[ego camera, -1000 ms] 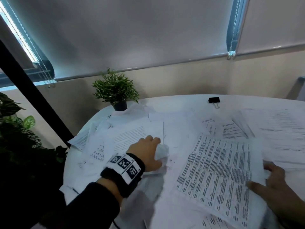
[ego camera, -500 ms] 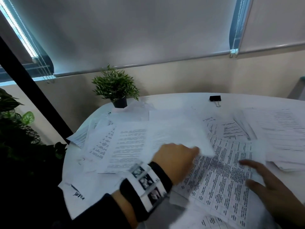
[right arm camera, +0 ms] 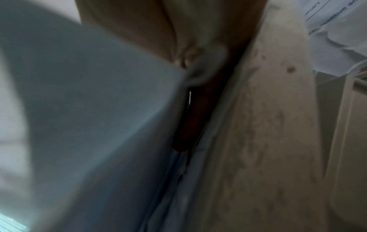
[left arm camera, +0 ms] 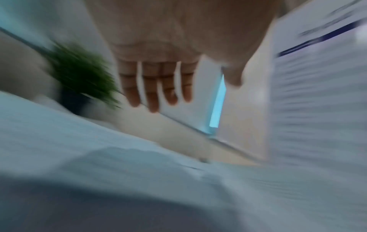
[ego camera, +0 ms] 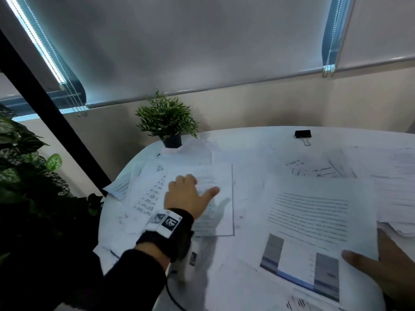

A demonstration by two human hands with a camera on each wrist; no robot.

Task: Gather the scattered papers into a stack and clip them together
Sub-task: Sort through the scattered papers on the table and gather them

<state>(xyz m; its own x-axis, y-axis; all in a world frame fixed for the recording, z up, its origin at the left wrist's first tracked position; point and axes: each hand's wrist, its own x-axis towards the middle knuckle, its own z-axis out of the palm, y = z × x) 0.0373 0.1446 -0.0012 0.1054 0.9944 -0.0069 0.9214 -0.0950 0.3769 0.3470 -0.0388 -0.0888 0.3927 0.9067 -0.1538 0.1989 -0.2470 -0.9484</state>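
Since half a second ago my left hand [ego camera: 188, 196] has swung back over the sheet [ego camera: 221, 173] near the table's [ego camera: 247, 135] left edge, fingers spread and empty, likely to grab it. My right hand [ego camera: 386, 272] pinches the chart page [ego camera: 314, 221] at the near edge, steadying it.

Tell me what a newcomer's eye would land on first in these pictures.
Loose printed sheets blanket the round white table. At its near right the right hand pinches a sheet with a bar chart, while the left hand is spread open over those at the left. A small potted plant and a black binder clip sit at the far edge.
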